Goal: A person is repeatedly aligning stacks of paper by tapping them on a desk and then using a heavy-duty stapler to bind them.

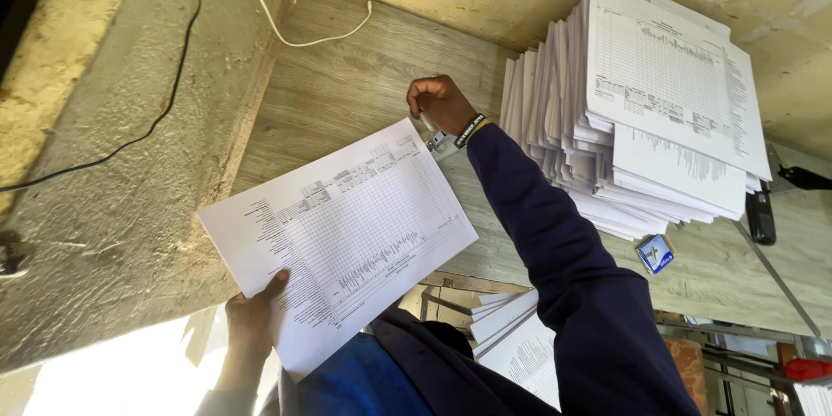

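My right hand (pixel 442 104) is closed around a small stapler (pixel 439 142). It sits at the top right corner of the sheet (pixel 347 234), and I read the stapler's tip as touching or just over that corner, though the hand hides most of the tool. A dark wristband (pixel 469 130) rings that wrist, and the navy sleeve (pixel 563 269) runs down from it to the bottom edge of view.

My left hand (pixel 251 321) pinches the sheet's lower left edge, thumb on top over the print, fingers hidden below. The sheet is white, printed with a fine grid and rows of text, and held tilted, its upper right corner highest. Whether it is 1 sheet or several I cannot tell.

Under the sheet lies the desk (pixel 347 69), pale grey wood grain. On its right side stands a tall stack (pixel 641 121) of the same kind of printed forms, its layers fanned unevenly, close beside my right forearm. A small blue box (pixel 656 253) lies at the stack's lower edge. A black handset-like object (pixel 761 217) lies right of the stack. A white cable (pixel 295 30) loops over the desk's far left corner, and a black cable (pixel 165 108) runs across the rough concrete wall (pixel 113 191) to the left. Below the desk edge, by my sleeve, more printed papers (pixel 520 347) show.
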